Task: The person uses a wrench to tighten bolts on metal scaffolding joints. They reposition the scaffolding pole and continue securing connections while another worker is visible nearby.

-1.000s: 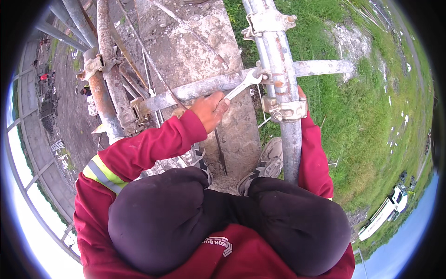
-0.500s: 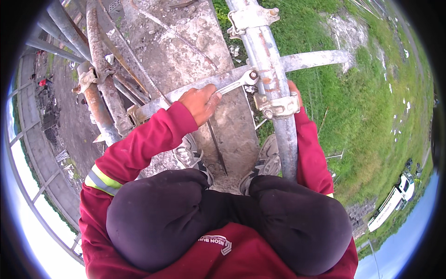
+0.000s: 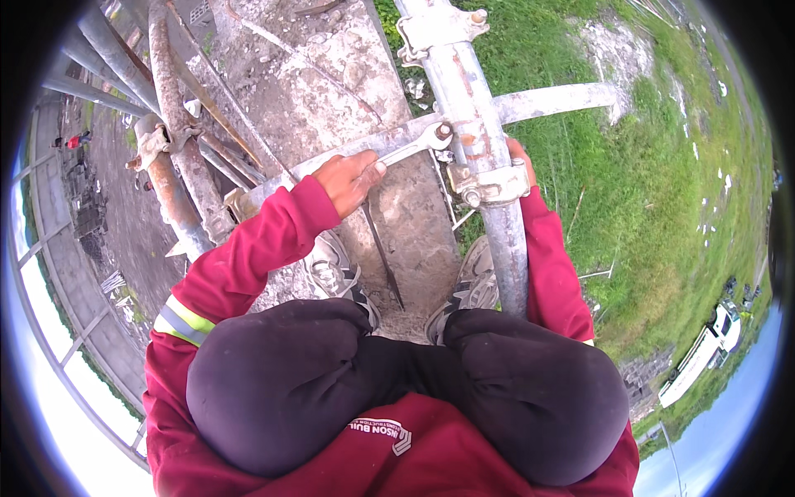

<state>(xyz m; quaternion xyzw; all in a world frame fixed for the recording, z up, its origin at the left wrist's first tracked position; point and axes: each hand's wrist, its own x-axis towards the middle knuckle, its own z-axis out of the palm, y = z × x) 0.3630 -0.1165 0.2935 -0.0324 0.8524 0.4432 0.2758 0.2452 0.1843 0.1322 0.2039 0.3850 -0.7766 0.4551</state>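
A small white printed logo patch (image 3: 383,434) sits on the dark red shirt, near the bottom of the view, well below the fingers of both hands and between the two dark-clad knees. No packages, signs or screens show anywhere else.

Bright overcast daylight, heavy fisheye edge distortion
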